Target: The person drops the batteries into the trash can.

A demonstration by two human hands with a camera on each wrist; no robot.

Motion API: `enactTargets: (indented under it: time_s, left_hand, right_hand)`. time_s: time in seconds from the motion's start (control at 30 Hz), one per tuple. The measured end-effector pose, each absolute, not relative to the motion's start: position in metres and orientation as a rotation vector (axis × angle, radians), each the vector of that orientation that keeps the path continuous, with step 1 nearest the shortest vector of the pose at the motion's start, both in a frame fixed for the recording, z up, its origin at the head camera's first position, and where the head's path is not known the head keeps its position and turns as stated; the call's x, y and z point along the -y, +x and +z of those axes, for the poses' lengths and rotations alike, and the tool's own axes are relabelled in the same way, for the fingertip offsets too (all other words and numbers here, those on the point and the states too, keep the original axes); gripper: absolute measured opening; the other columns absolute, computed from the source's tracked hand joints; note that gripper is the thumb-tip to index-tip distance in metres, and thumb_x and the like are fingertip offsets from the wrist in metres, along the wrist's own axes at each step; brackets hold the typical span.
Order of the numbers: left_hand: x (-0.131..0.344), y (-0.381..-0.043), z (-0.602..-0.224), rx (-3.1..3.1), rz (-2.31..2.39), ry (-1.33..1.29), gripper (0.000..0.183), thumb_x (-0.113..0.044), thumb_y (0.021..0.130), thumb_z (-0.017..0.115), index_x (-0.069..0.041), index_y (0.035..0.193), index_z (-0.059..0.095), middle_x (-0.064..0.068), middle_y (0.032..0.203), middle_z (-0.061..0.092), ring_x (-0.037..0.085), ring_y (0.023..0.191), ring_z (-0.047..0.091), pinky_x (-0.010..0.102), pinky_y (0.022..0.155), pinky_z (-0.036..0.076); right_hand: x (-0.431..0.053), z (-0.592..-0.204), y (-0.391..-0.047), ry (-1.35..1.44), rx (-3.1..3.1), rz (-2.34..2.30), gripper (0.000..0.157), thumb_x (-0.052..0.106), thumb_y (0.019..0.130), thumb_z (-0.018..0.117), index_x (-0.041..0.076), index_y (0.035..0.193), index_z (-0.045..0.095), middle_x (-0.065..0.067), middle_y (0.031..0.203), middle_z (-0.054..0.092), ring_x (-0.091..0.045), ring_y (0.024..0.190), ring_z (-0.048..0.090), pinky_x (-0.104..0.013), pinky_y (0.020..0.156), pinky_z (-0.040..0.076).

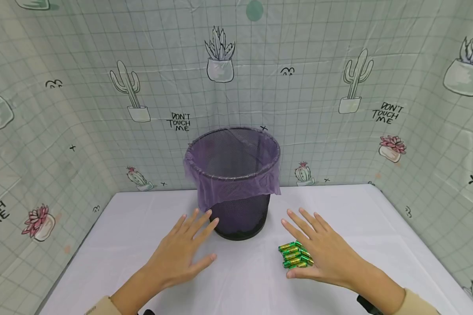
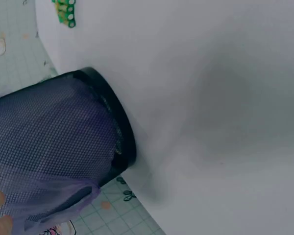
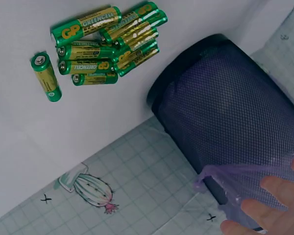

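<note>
Left hand point(image 1: 179, 256) and right hand point(image 1: 329, 253) both have fingers spread apart; green-gold batteries point(image 1: 292, 255) lie on desk point(image 1: 122, 245) just left of right hand, partly hidden by it in head view, well apart from left hand; mesh bin point(image 1: 242, 218) with purple liner point(image 1: 236, 190) stands beyond, between the hands

Left hand point(image 1: 183, 253) and right hand point(image 1: 329, 256) are held apart, fingers straight and spread, thumbs pointing inward.
</note>
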State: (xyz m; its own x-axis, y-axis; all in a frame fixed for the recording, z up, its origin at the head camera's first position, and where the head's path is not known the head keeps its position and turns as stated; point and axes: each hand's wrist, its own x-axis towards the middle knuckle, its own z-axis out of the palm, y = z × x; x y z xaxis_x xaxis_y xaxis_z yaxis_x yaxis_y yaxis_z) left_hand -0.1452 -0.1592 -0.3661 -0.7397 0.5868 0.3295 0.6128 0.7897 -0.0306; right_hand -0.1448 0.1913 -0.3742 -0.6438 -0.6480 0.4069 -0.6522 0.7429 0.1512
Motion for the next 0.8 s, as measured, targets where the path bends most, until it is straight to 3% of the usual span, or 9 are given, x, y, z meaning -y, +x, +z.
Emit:
enactTargets:
  time_s: [0.13, 0.27, 0.57, 0.67, 0.8]
  left_hand:
    - [0.164, -0.152, -0.361, 2.55, -0.141, -0.944, 0.065, -0.051, 0.091, 0.045, -0.018, 0.145, 0.035, 0.006, 0.151, 0.032, 0.033, 0.138, 0.029, 0.049, 0.11, 0.026]
    - [0.169, -0.161, -0.356, 2.397, -0.22, -0.968, 0.06, -0.052, 0.094, 0.037, -0.015, 0.141, 0.042, 0.008, 0.146, 0.04, 0.032, 0.135, 0.035, 0.049, 0.107, 0.031]
    - [0.182, -0.185, -0.333, 2.158, -0.512, -0.919, 0.051, -0.042, 0.096, 0.04, -0.009, 0.133, 0.052, 0.01, 0.136, 0.051, 0.029, 0.13, 0.042, 0.032, 0.112, 0.028]
    - [0.185, -0.195, -0.326, 2.13, -0.595, -0.874, 0.046, -0.03, 0.092, 0.05, -0.009, 0.133, 0.052, 0.011, 0.137, 0.051, 0.031, 0.129, 0.043, 0.037, 0.108, 0.033]
    - [0.187, -0.209, -0.314, 2.248, -0.733, -0.773, 0.053, -0.018, 0.088, 0.058, -0.012, 0.139, 0.045, 0.009, 0.145, 0.041, 0.032, 0.133, 0.037, 0.053, 0.103, 0.034]
  right_hand:
    - [-0.192, -0.369, -0.147, 0.98, 2.557, 0.038, 0.096, 0.077, 0.071, 0.05, 0.018, 0.146, 0.031, -0.004, 0.153, 0.027, -0.031, 0.138, 0.028, -0.041, 0.116, 0.009]
    - [-0.193, -0.366, -0.151, 0.995, 2.561, 0.065, 0.097, 0.076, 0.071, 0.051, 0.018, 0.145, 0.033, -0.006, 0.151, 0.031, -0.035, 0.133, 0.035, -0.052, 0.103, 0.032]
    - [-0.197, -0.363, -0.159, 1.01, 2.501, 0.136, 0.094, 0.073, 0.07, 0.057, 0.013, 0.141, 0.041, -0.008, 0.144, 0.043, -0.034, 0.127, 0.042, -0.051, 0.1, 0.035]
    - [-0.199, -0.362, -0.163, 0.993, 2.512, 0.173, 0.092, 0.07, 0.07, 0.059, 0.013, 0.14, 0.043, -0.008, 0.14, 0.047, -0.032, 0.124, 0.045, -0.05, 0.098, 0.037]
    - [-0.201, -0.361, -0.169, 0.971, 2.518, 0.215, 0.089, 0.068, 0.071, 0.06, 0.012, 0.138, 0.045, -0.008, 0.134, 0.052, -0.029, 0.118, 0.05, -0.048, 0.092, 0.043]
